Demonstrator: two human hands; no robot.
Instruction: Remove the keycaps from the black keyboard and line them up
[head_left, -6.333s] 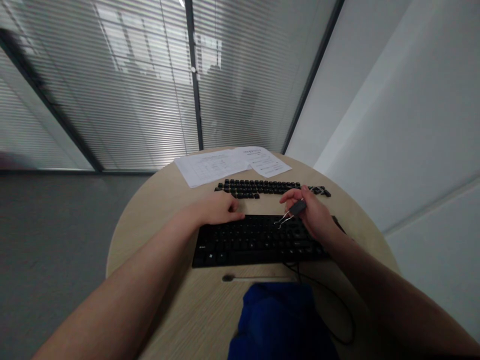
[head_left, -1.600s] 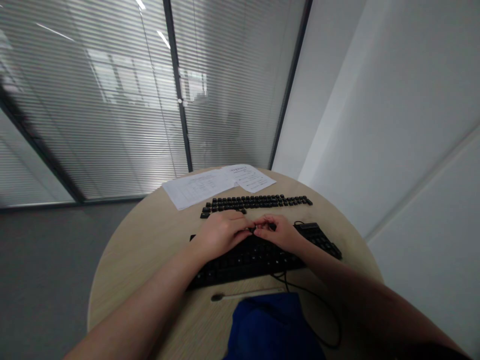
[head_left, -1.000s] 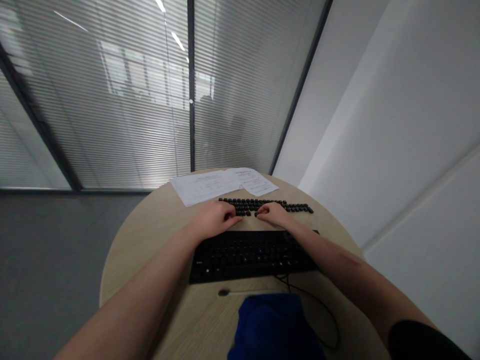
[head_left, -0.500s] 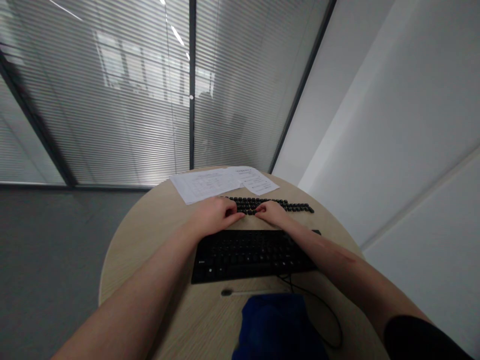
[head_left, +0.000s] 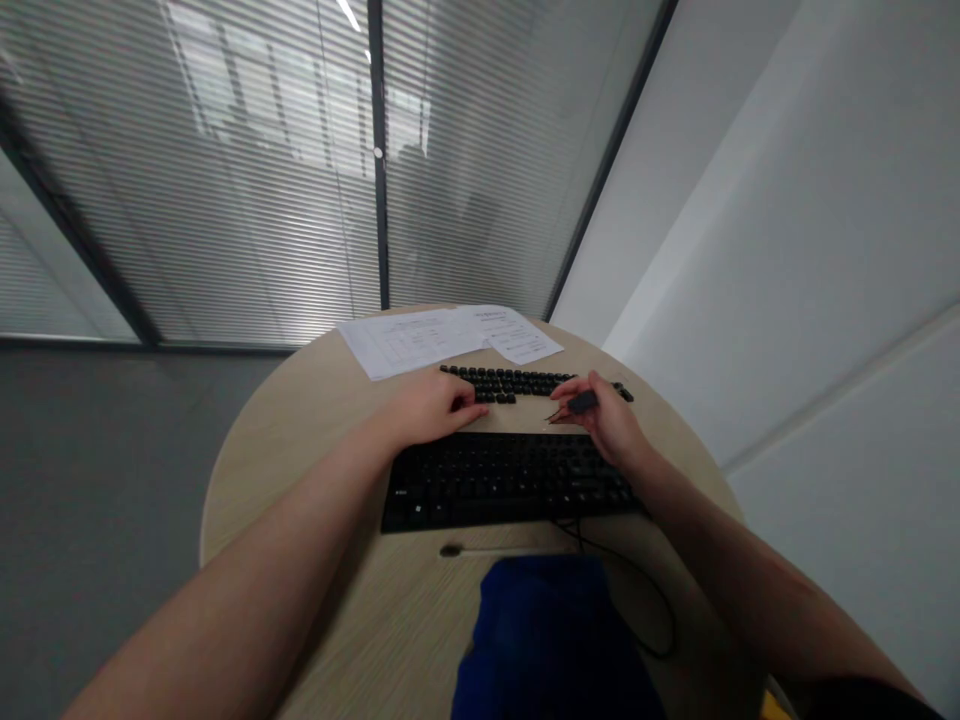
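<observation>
A black keyboard (head_left: 495, 485) lies on the round wooden table, with several rows of loose black keycaps (head_left: 517, 381) laid out behind it. My left hand (head_left: 431, 408) rests at the left end of these rows, fingers curled and thumb stretched toward the lowest row. Whether a keycap is between its fingers I cannot make out. My right hand (head_left: 611, 420) is raised over the right part of the keyboard, palm partly turned up. It grips a keycap puller (head_left: 582, 402), a small dark handle with thin wire prongs pointing left.
Printed sheets of paper (head_left: 420, 340) lie at the table's far edge. In front of the keyboard are a thin brush-like stick (head_left: 480, 551), a black cable (head_left: 637, 578) and blue cloth (head_left: 559, 640). A glass partition with blinds (head_left: 285, 200) stands beyond the table (head_left: 262, 440).
My right hand has moved right, away from the lowest keycap row, and turned, so the keycap puller now shows in it. My left hand stays beside the keycaps. The view has tilted down slightly.
</observation>
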